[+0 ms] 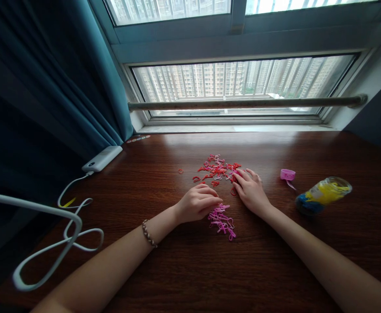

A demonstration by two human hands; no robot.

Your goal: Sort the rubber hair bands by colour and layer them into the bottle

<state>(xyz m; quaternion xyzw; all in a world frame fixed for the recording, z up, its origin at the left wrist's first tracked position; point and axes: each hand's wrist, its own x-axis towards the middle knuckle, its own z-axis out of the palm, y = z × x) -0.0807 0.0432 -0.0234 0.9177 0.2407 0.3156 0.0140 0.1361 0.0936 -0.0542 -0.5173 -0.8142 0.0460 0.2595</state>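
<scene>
My left hand (198,203) is over the near edge of a small pile of purple-pink hair ties (223,222). Its fingertips are pinched together, and whatever they hold is too small to make out. Further back lies a looser pile of red and pink hair ties (217,168). At that pile's right side, my right hand (249,190) rests with fingers stretched and slightly apart, the tips touching some pink ties. Those fingers partly cover the ties beneath them. A single red hair tie (180,171) lies apart on the left.
A clear jar (322,195) with yellow and blue ties lies tilted on the right. Near it is a pink ring-shaped cap (287,174) with a strap. A white power bank (102,159) and looping white cable (47,204) occupy the left, beside a blue curtain (112,87).
</scene>
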